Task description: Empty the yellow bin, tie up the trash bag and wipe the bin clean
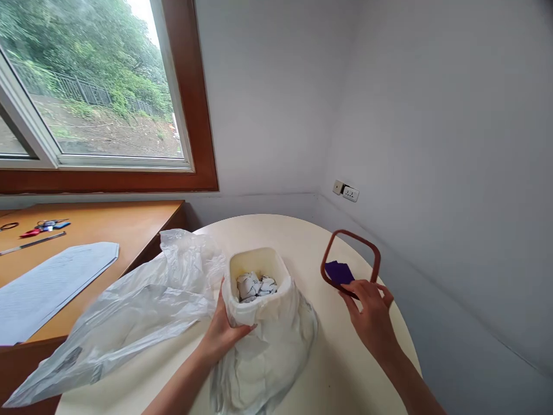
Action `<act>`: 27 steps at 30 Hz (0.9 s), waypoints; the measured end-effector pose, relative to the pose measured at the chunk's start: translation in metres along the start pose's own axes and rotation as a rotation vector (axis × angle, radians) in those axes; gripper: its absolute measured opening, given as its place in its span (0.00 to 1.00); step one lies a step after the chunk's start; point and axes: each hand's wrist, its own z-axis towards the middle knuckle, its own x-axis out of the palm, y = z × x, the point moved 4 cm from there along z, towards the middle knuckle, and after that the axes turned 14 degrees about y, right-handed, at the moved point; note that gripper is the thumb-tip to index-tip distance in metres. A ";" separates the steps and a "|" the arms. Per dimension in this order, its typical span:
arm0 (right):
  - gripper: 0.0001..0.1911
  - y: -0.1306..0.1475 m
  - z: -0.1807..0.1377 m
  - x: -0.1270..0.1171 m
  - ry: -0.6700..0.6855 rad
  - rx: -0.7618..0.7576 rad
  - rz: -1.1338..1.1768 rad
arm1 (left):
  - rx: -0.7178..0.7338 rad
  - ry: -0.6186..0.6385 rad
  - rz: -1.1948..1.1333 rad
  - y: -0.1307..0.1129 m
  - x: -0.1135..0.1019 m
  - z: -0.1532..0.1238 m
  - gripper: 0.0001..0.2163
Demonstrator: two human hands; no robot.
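Note:
A small white bin stands on the round table, with crumpled paper inside it. A thin white plastic bag hangs around the bin's outside and spreads over the table in front. My left hand grips the bin's left front side, thumb across the front and fingers along the side. In my right hand is a brown rounded-square ring, pinched at its near edge and tilted up. Through the ring's opening shows a dark purple piece; whether it lies on the table I cannot tell.
Another clear plastic bag sprawls across the left of the round table. On the wooden desk lie papers, a pen and small keys-like items. Wall sockets sit behind; walls border the back and right.

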 end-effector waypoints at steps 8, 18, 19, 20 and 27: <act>0.09 -0.045 -0.077 0.030 0.277 0.190 -0.089 | -0.018 -0.017 0.054 0.000 -0.001 0.001 0.52; 0.10 -0.041 -0.089 0.041 0.333 0.270 -0.011 | -0.033 -0.014 0.087 -0.005 -0.001 0.000 0.52; 0.10 -0.041 -0.088 0.040 0.337 0.272 -0.002 | -0.032 -0.016 0.086 -0.007 -0.001 0.000 0.52; 0.10 -0.041 -0.088 0.040 0.341 0.276 0.005 | -0.028 -0.022 0.080 -0.008 0.000 0.000 0.52; 0.11 -0.040 -0.088 0.036 0.360 0.303 -0.055 | -0.013 -0.063 0.054 -0.016 0.000 -0.002 0.52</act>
